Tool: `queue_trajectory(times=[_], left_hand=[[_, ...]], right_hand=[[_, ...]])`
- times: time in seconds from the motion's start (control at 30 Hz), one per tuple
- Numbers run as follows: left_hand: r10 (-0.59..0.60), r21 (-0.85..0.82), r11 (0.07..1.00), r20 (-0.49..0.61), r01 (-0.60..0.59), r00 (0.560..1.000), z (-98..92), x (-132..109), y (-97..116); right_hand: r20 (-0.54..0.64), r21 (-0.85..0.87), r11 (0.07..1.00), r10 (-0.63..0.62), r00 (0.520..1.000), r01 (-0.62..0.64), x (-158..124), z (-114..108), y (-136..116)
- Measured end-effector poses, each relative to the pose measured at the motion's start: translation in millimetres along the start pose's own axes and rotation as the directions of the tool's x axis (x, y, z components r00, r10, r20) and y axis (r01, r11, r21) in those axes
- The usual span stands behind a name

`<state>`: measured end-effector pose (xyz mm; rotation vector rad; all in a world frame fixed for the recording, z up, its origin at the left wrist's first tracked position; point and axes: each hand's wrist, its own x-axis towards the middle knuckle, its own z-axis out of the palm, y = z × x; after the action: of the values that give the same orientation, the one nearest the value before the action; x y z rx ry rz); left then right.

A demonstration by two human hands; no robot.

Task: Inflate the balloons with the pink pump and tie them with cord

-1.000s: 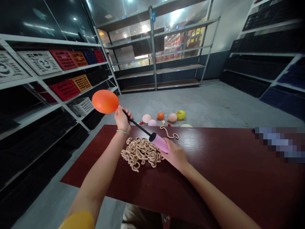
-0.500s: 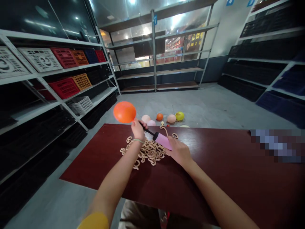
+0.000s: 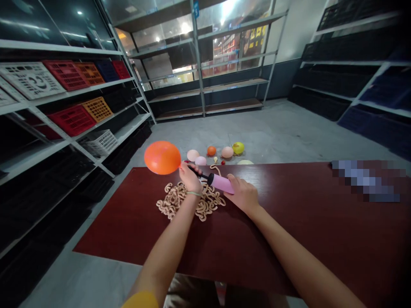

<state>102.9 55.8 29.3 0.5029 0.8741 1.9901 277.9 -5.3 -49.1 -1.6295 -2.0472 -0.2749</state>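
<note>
An orange inflated balloon [image 3: 162, 158] stands out to the left of my left hand [image 3: 192, 177], which is closed around its neck and the black nozzle end of a hand pump. The pump's pink barrel [image 3: 222, 183] is in my right hand [image 3: 242, 195], with the fingers wrapped round it. A black rod shows between the barrel and my left hand. Under and around my left wrist, a heap of curled beige uninflated balloons [image 3: 173, 200] lies on the dark red table [image 3: 289, 214].
Beyond the table's far edge, several balloons lie on the floor, among them a yellow one [image 3: 238, 148] and a small orange one [image 3: 211, 151]. Shelves with crates [image 3: 69, 119] line the left. A blurred patch [image 3: 362, 177] covers something at the table's right.
The orange balloon looks larger. My hands are closer together, with less rod showing between them. The whole view has shifted slightly.
</note>
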Motion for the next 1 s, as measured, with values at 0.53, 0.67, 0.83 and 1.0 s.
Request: queue_trajectory(times=[0.53, 0.67, 0.83, 1.0], left_hand=[[0.121, 0.087, 0.990, -0.109, -0.112, 0.987, -24.5, 56, 72], [0.007, 0.083, 0.997, -0.073, -0.001, 0.997, -9.0, 7, 7], [-0.071, 0.091, 0.993, 0.004, 0.070, 0.997, -8.3, -14, -13], [-0.011, 0.088, 0.996, -0.043, 0.014, 0.999, -33.5, 37, 54]], right_hand=[[0.005, 0.086, 0.995, -0.059, 0.998, 0.058, 3, 4, -10], [0.002, 0.050, 0.999, -0.001, 1.000, 0.001, 1, 4, -6], [0.013, 0.036, 0.999, -0.032, 0.999, 0.032, -3, 1, -4], [0.003, 0.056, 0.992, -0.112, 0.994, 0.112, -3, 5, -6]])
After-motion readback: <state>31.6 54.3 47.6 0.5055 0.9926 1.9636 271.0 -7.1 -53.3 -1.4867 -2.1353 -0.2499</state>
